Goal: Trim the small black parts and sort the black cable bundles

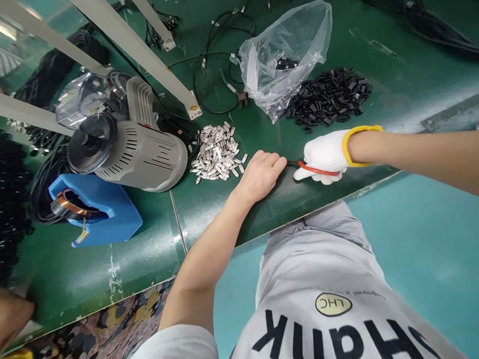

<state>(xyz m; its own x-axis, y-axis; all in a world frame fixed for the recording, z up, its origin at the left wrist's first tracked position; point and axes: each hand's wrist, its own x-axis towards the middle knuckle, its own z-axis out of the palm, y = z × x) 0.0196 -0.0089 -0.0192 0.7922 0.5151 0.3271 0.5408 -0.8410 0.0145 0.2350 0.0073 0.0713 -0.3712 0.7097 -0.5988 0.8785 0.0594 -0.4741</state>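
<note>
My right hand (326, 156), in a white knitted glove with a yellow cuff, is wrapped around red-handled pliers (320, 169). The dark head of the pliers points left, towards my bare left hand (259, 175). My left hand is closed with its fingertips at the tool's tip; whatever it pinches is hidden. Just beyond my left hand lies a pile of small silver metal connectors (217, 151). Past the gloved hand, a heap of small black plastic pieces (332, 97) spills beside a clear plastic bag (288, 50).
A grey machine (139, 153) and a blue tape dispenser (106, 210) stand at left, near white frame posts (140, 49). Black cables (429, 18) lie at the far right, and cutters (235, 92) at the back. At far left, part of another person's arm (5, 319) shows.
</note>
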